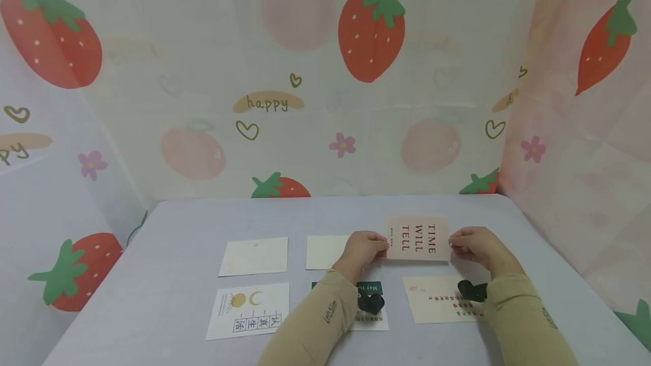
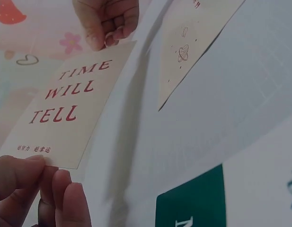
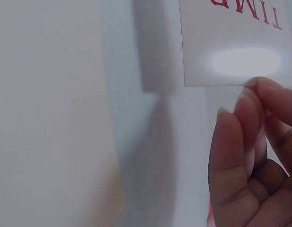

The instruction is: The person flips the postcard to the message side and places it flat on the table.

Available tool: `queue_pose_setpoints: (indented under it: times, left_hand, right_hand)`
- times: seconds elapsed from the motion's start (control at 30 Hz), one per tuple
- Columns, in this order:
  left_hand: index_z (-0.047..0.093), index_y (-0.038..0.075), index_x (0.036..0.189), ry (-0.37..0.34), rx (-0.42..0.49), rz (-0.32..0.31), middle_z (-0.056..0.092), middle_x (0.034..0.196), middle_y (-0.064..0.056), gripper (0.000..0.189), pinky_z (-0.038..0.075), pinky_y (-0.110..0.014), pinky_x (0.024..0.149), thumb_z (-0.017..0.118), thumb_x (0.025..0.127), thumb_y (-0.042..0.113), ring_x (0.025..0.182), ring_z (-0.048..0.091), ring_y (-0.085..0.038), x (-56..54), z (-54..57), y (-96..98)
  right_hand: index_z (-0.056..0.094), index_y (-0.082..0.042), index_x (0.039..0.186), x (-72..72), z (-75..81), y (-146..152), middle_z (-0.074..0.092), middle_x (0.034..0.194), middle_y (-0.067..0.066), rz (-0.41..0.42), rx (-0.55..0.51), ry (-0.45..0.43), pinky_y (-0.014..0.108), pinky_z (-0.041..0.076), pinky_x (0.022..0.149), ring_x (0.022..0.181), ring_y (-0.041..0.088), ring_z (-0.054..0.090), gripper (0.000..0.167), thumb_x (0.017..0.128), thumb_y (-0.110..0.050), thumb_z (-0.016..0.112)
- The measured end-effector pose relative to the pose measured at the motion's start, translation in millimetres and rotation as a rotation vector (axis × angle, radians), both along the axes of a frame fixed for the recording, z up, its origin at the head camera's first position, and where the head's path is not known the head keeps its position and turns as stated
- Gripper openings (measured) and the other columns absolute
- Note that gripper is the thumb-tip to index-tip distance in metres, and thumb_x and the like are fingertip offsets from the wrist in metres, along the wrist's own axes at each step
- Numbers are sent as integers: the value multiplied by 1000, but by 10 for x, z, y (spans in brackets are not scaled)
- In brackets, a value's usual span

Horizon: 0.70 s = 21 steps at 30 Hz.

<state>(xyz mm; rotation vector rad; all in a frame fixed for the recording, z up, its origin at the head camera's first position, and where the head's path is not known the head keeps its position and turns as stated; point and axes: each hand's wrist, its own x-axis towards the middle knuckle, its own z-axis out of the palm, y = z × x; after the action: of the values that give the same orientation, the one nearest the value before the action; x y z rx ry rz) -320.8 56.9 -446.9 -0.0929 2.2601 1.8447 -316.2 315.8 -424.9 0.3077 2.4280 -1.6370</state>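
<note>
Head view: one TIME WILL TELL card point(image 1: 419, 240), pale pink with red lettering turned sideways, held raised over the far part of the table point(image 1: 168, 281); left hand point(image 1: 362, 252) at its 9 o'clock, pinching one short edge; right hand point(image 1: 478, 246) at its 3 o'clock, pinching the other. Set about the raised card: a plain cream card point(image 1: 321, 254) at 9 o'clock, partly hidden by the left hand; a second pale card point(image 1: 254, 257) beyond it, also 9 o'clock; a moon-and-sun card point(image 1: 244, 301) towards 8 o'clock; a green-and-white card point(image 1: 376, 322) between 7 and 8 o'clock, partly under the sleeve; a cream lettered card point(image 1: 432, 301) near 5 o'clock. Left-wrist view: raised card tilted, its lettered face in sight; left hand gripping near 7 o'clock, right hand gripping near 1 o'clock; its shadow point(image 2: 129, 123) lies apart on the table. Recommended handling, by judgement: light, even pressure at both short edges, no inward push that would bow the stock, both ends lowered together if laid flat. Right-wrist view: right hand at the card's 6 o'clock, thumb and fingertip at the very border; advisable to leave the print untouched and tilt away the bright glare.
</note>
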Motion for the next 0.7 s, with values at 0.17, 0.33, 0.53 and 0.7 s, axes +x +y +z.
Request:
queue_pose_setpoints:
  times: [0.17, 0.33, 0.53, 0.7]
  left_hand:
    - [70, 12, 81, -17, -2, 6, 65, 70, 0, 4, 52, -25, 60, 67, 80, 14, 63, 59, -11, -7, 6, -35]
    - [71, 11, 83, -18, 1, 12, 65, 71, 0, 4, 52, -25, 61, 68, 80, 13, 63, 60, -11, -9, 15, -54]
    - [71, 9, 84, -24, 61, 17, 67, 72, -1, 6, 53, -25, 60, 67, 80, 10, 62, 62, -10, -2, 28, -59]
    - [70, 7, 86, -32, 120, 16, 68, 72, -4, 7, 53, -23, 57, 65, 82, 9, 61, 64, -10, -4, 31, -62]
  right_hand:
    - [61, 4, 92, 9, 27, 6, 57, 76, 3, 38, 3, 53, 28, 52, 67, 71, 15, 55, 14, 90, -8, 54]
    - [58, 4, 93, -4, 54, 16, 58, 74, 3, 67, -40, 63, 29, 53, 66, 69, 14, 57, 16, 93, -9, 50]
    - [55, 6, 98, 4, 79, -8, 64, 77, 3, 68, -106, 51, 30, 54, 68, 71, 15, 62, 16, 93, -9, 50]
    - [52, 9, 103, 12, 92, -10, 67, 81, 5, 74, -155, 46, 31, 54, 72, 75, 16, 65, 19, 93, -8, 49]
